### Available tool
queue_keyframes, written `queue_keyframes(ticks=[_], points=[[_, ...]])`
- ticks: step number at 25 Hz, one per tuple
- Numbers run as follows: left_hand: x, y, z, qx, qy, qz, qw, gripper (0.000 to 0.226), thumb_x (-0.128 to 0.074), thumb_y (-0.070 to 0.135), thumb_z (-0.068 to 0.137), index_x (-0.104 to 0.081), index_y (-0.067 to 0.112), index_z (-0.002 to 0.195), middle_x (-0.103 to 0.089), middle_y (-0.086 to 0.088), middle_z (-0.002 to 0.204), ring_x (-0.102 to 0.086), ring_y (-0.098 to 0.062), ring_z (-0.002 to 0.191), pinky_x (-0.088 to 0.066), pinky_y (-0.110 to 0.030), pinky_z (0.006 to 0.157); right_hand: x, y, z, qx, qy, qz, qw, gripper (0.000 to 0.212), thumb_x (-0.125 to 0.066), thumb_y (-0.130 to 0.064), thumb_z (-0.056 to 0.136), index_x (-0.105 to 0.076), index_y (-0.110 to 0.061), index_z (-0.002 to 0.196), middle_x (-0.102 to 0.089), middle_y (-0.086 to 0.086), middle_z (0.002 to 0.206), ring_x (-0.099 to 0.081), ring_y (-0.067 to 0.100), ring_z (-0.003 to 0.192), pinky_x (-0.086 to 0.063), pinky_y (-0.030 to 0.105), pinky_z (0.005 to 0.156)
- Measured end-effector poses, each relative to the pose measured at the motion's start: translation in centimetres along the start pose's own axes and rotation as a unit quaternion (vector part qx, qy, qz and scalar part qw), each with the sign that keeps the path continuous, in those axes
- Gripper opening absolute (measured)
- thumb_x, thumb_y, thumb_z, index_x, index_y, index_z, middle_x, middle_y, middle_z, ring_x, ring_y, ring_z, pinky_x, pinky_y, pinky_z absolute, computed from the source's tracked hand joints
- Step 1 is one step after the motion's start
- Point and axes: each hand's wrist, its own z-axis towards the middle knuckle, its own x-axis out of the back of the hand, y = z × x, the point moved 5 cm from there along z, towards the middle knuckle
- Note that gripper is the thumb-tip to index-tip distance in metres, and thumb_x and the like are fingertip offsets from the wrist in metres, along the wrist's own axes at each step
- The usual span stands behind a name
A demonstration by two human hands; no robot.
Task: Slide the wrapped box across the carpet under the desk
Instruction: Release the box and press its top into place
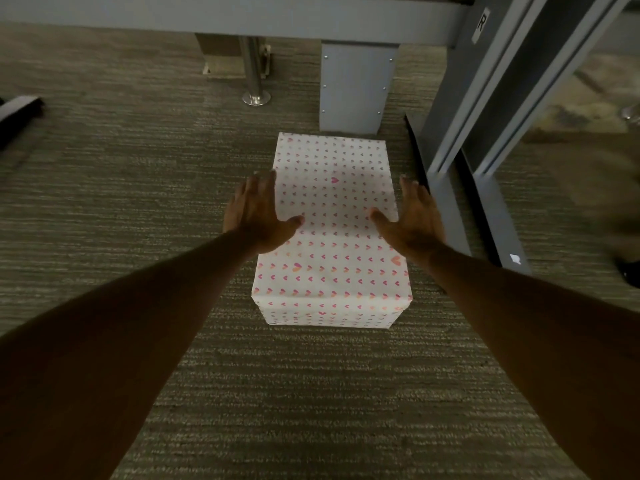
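The wrapped box [332, 258], white paper with small pink and orange hearts, lies lengthwise on the grey carpet [138, 188]. Its far end nearly touches a grey desk leg panel [355, 88]. My left hand [258, 216] is at the box's left edge, fingers straight and apart, thumb over the top face. My right hand [414, 216] mirrors it at the right edge, thumb also over the top. Neither hand is closed around the box. The desk's grey underside rail [242, 15] spans the top of the view.
A tall grey desk column with its foot [491, 209] stands close to the box's right side. A chrome post with a round base [255, 95] rises behind on the left. A dark object [17, 116] lies at the far left edge.
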Motion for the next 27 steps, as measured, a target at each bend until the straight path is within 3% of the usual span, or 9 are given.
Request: queue_keyframes(ticks=[2, 5, 9, 27], points=[[1.1, 1.2, 0.4, -0.055, 0.024, 0.052, 0.997, 0.106, -0.062, 0.067, 0.073, -0.012, 0.019, 0.154, -0.017, -0.019, 0.162, -0.017, -0.038, 0.147, -0.018, -0.055, 0.116, 1.3, -1.7, 0.1, 0.062, 0.019, -0.106, 0.992, 0.102, -0.052, -0.066, 0.088, -0.009, -0.015, 0.164, -0.011, 0.016, 0.172, -0.008, 0.034, 0.160, -0.009, 0.050, 0.126], [2.7, 3.3, 0.6, -0.125, 0.063, 0.091, 0.986, 0.112, -0.057, 0.071, 0.075, -0.002, 0.016, 0.156, -0.001, -0.022, 0.164, -0.001, -0.037, 0.150, 0.001, -0.046, 0.116, 3.0, -4.3, 0.3, 0.140, 0.031, -0.193, 0.971, 0.110, -0.037, -0.077, 0.084, -0.001, -0.011, 0.164, -0.001, 0.018, 0.173, 0.002, 0.035, 0.160, 0.003, 0.052, 0.128], [4.2, 4.6, 0.8, -0.139, 0.074, 0.129, 0.979, 0.113, -0.050, 0.075, 0.076, 0.001, 0.013, 0.156, 0.005, -0.023, 0.163, 0.004, -0.037, 0.150, 0.003, -0.047, 0.119, 4.0, -6.6, 0.8, 0.169, 0.021, -0.245, 0.954, 0.113, -0.027, -0.083, 0.082, 0.003, -0.012, 0.164, 0.006, 0.018, 0.173, 0.007, 0.035, 0.160, 0.004, 0.055, 0.128], [3.7, 4.5, 1.0, -0.125, 0.070, 0.124, 0.982, 0.119, -0.054, 0.075, 0.073, 0.003, 0.011, 0.155, 0.007, -0.022, 0.163, 0.007, -0.036, 0.150, 0.001, -0.048, 0.120, 3.7, -5.2, 1.3, 0.151, 0.020, -0.254, 0.955, 0.114, -0.030, -0.082, 0.083, 0.007, -0.011, 0.164, 0.010, 0.019, 0.172, 0.010, 0.036, 0.160, 0.004, 0.055, 0.128]])
